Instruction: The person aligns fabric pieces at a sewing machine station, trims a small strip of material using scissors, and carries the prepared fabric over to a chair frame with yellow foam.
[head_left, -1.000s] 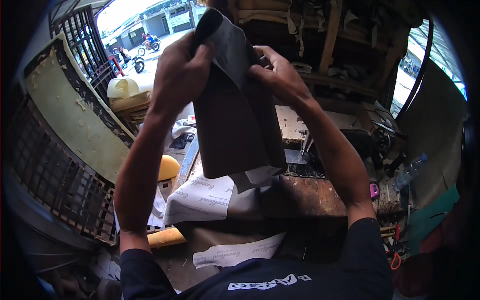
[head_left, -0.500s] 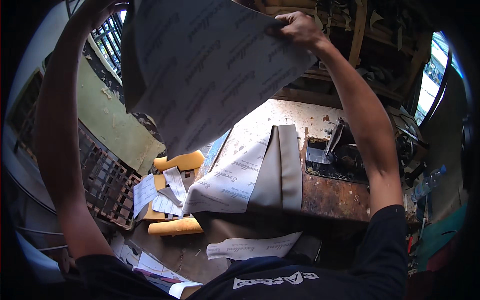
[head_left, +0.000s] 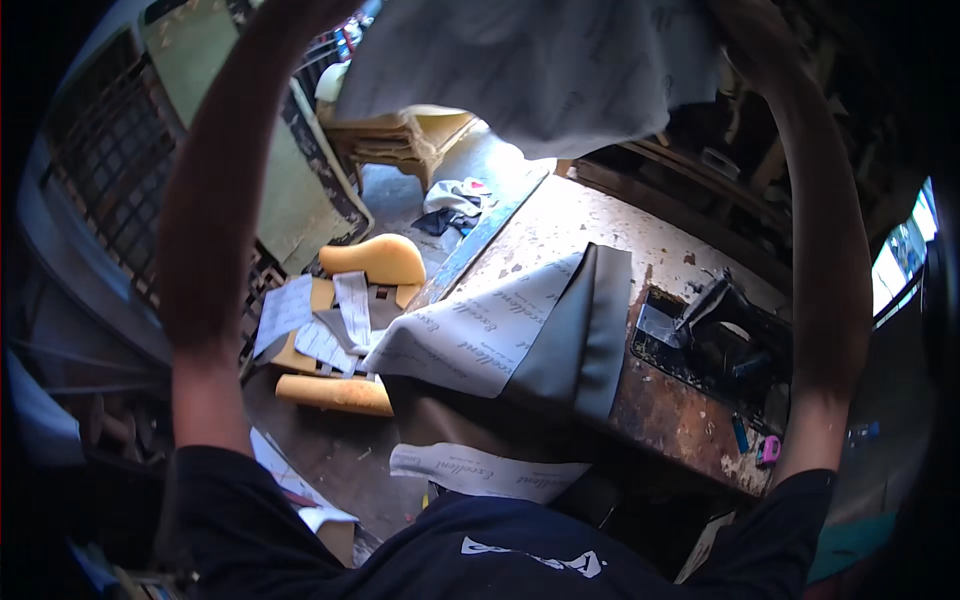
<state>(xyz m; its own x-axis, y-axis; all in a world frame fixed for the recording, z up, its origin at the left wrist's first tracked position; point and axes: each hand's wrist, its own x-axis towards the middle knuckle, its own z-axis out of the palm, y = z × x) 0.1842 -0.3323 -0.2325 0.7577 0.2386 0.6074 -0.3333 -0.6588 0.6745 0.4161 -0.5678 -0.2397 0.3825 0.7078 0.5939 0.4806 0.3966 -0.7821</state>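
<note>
A large sheet of leatherette [head_left: 540,80], its grey printed backing facing me, hangs raised at the top of the view and is cut off by the upper edge. My right hand [head_left: 738,28], dark and partly cropped, is closed on the sheet's right side. My left forearm [head_left: 225,200] reaches up to the sheet's left side; the hand itself lies past the top edge. Below, another leatherette piece [head_left: 480,330] drapes over the table's near left corner, pale backing up on one part and smooth dark grey face showing on the folded part.
A sewing machine [head_left: 715,320] is set into the worn wooden table [head_left: 665,405], with a pink tape measure [head_left: 768,450] near its front edge. Yellow foam pieces [head_left: 375,260] and scraps lie at left. A leatherette strip [head_left: 490,472] is at my lap. Wooden shelving [head_left: 690,170] stands behind.
The raised sheet has gone higher and farther away, uncovering the floor and a foam stack beyond the table. Both arms have stretched upward, and my view has shifted.
</note>
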